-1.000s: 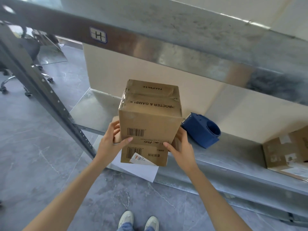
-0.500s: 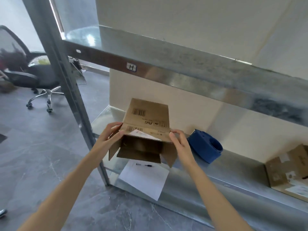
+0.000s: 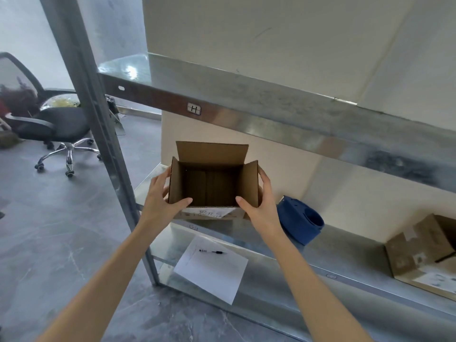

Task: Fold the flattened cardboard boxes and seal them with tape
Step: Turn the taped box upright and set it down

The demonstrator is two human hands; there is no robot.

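Cardboard box point(image 3: 212, 183) stands opening-up at the left end of the shelf point(image 3: 271, 245), flaps raised, with left hand point(image 3: 161, 197) and right hand point(image 3: 262, 202) each clasping a side wall. Judged erected but unclosed; next, fold the flaps and fetch the blue tape dispenser point(image 3: 299, 219) nearby

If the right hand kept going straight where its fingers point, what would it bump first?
The right hand grips the cardboard box by its right side; beyond that, probably the cream wall behind the shelf, though depth is unclear.
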